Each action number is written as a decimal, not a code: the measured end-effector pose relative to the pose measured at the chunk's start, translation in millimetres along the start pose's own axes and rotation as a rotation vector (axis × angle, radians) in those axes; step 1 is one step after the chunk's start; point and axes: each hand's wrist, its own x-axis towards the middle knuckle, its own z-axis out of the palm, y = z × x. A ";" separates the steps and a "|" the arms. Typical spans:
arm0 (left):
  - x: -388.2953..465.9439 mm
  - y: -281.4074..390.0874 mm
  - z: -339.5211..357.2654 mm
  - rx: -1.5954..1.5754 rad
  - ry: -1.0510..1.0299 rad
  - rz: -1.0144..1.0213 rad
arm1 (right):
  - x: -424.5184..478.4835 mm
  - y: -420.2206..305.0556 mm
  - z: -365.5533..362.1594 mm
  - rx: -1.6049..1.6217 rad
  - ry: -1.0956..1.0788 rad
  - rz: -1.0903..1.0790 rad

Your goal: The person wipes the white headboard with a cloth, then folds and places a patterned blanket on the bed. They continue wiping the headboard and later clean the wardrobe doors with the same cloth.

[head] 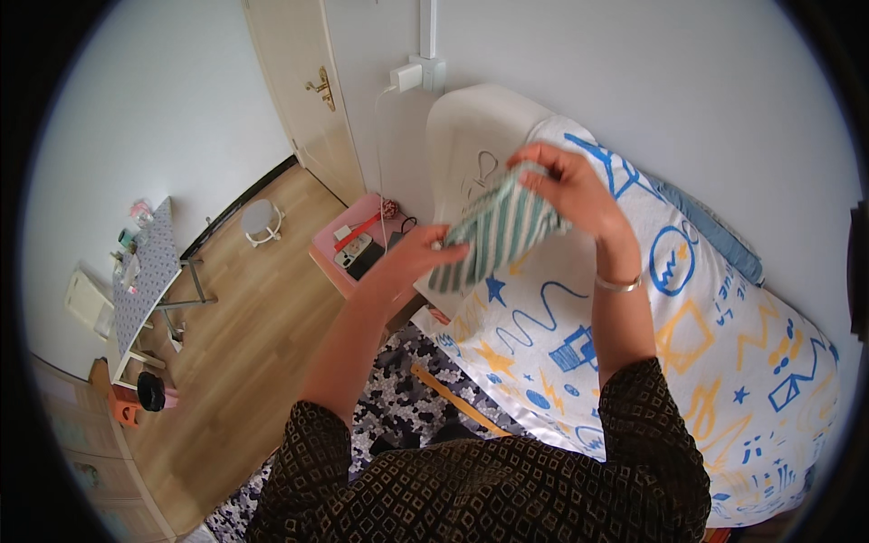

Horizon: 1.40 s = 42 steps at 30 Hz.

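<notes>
A green-and-white striped cloth (501, 227), folded or bunched, hangs in the air between my two hands. The fingers of my right hand (567, 186) pinch its upper end, and a bracelet circles that wrist. At the cloth's lower left edge, the thumb and fingers of my left hand (431, 254) grip it. Below and behind the cloth spreads a white cover (652, 353) with blue and yellow drawings, draped over the bed. The pale headboard (468, 136) rises just beyond my hands.
A pink bedside stand (326, 241) holds a phone and small items. A charger (407, 78) with a hanging cable is plugged into the wall. A yellow strip (455, 397) lies on the patterned bedding (400, 400). Leftward are a round stool (259, 218) and a folding table (146, 285).
</notes>
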 end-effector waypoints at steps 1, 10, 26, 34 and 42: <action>15.7 12.9 -5.1 0.002 0.118 -0.001 | 19.2 -4.2 -13.0 -0.069 0.030 -0.045; 139.9 45.2 3.1 0.846 0.894 0.687 | 123.7 30.7 -16.0 -1.367 0.659 -0.156; 185.6 7.0 17.8 0.686 0.960 0.864 | 126.8 58.5 4.4 -1.257 0.199 -0.011; 195.3 3.6 15.3 0.700 1.015 0.916 | 132.0 51.7 3.0 -1.189 0.071 0.179; 204.9 30.8 -23.9 0.772 0.915 1.096 | 159.1 63.2 1.0 -0.972 0.119 0.359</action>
